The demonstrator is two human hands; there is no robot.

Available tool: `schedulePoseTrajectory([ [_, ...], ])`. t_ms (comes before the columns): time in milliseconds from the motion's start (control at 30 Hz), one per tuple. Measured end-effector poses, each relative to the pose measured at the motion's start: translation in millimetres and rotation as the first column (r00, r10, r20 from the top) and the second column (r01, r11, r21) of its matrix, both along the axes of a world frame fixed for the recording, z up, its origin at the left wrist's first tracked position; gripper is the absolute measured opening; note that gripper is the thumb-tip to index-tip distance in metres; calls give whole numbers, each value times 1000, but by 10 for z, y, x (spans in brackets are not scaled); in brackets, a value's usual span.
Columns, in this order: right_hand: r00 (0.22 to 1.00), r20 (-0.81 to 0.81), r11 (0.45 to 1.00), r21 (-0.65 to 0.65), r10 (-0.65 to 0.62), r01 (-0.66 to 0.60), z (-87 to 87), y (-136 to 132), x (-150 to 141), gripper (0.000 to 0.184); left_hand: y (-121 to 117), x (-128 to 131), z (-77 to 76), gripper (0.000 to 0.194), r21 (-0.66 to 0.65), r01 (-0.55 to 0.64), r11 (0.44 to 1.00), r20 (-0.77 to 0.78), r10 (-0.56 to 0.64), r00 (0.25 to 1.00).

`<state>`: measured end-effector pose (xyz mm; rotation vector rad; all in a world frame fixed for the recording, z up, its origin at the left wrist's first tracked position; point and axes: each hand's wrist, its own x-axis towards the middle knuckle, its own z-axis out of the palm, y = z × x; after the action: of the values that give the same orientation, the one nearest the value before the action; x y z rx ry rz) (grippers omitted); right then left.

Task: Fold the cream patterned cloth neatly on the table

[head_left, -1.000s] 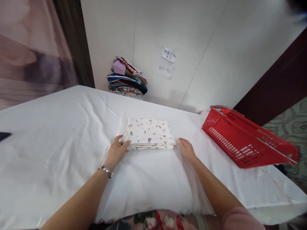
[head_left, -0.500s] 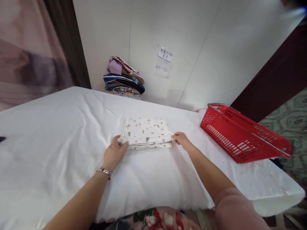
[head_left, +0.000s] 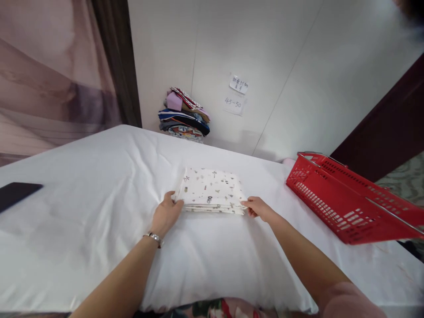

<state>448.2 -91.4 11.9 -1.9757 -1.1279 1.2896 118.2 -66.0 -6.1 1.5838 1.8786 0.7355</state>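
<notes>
1. Across the lower middle of the frame, the white-draped desk [head_left: 205,260] shows faint ripples; press them flat, since a rumple underneath could throw the layers off line.
2. Just left of centre, the left hand [head_left: 165,214] spans the near left corner of the folded cloth [head_left: 212,190], thumb in front, fingers at the side. Whether this grip pinches or merely rests there, I cannot tell; it should anchor the corner without bunching it.
3. Right of centre, the right hand [head_left: 260,208] has its grip pinched on the near right corner. A light outward pull, against a steady left hand, ought to take up slack along the front.
4. In the middle of the frame, the cloth lies flat between both hands, its stacked front edges slightly uneven toward the right. Gather lower layers with the upper ones so the corners meet.
5. At the right, the red basket [head_left: 347,203] stands apart from the right hand, leaving working room.
6. Above and left of centre, a pile of fabrics [head_left: 185,119] sits well apart, beyond the cloth.
</notes>
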Motion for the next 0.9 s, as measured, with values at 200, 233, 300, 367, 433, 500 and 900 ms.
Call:
schedulePoseTrajectory([
  [200,998,1,997,-45,55,-55,-63,-30,-46,30,-4,-19,-6,51,-11,-5,1000,47,5,999],
  [233,998,17,997,-57,61,-60,-83,-45,-38,30,-2,-23,-7,51,-8,-7,1000,52,7,999],
  [300,997,43,996,-69,67,-64,-119,-71,-9,32,1,-28,-9,52,-2,-13,1000,53,13,999],
  [367,996,58,995,-80,63,-59,-149,-88,21,34,1,-30,-10,52,0,-21,1000,49,21,999],
  [433,996,64,996,-66,58,-54,-176,-95,39,34,1,-31,-16,51,1,-23,1000,54,23,998],
  [500,995,88,999,6,41,-41,-196,-98,38,32,2,-31,-28,51,-1,-21,1000,61,21,998],
  [900,933,-361,1000,6,6,-4,-193,-218,56,23,58,-63,-81,48,-43,-75,996,192,82,978],
])
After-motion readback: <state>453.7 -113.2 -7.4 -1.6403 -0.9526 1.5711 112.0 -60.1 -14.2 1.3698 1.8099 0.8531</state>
